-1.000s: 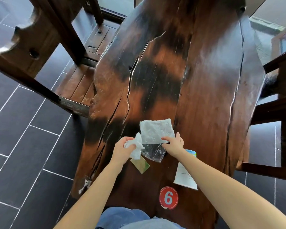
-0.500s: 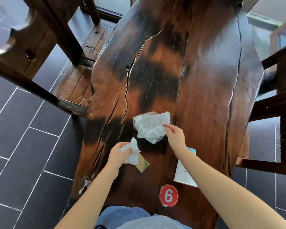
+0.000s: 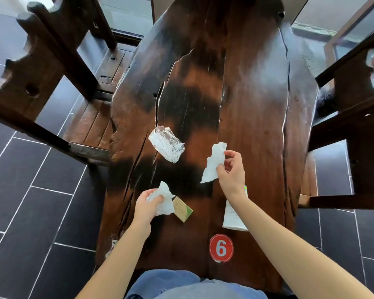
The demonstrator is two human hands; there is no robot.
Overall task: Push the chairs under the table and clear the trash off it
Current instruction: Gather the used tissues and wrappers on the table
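Note:
A long dark wooden table [image 3: 257, 104] runs away from me. My left hand [image 3: 148, 205] is closed on a crumpled white tissue [image 3: 165, 200] near the table's left side. My right hand [image 3: 232, 172] pinches a second white tissue [image 3: 214, 161], lifted above the wood. A crumpled clear plastic wrapper [image 3: 166, 144] lies loose on the table beyond my left hand. A small green and tan packet [image 3: 183, 209] lies beside my left hand. A white paper slip [image 3: 233, 216] lies partly under my right forearm.
A wooden chair [image 3: 89, 124] stands at the table's left side with its seat partly out. Another dark chair [image 3: 354, 130] stands at the right edge. A red round sticker with a 6 [image 3: 221, 247] marks the near end. Dark floor tiles [image 3: 30, 201] lie around.
My right hand let go of the clear wrapper, which now lies further left, and it now holds a white tissue. My left hand has kept its tissue and barely moved.

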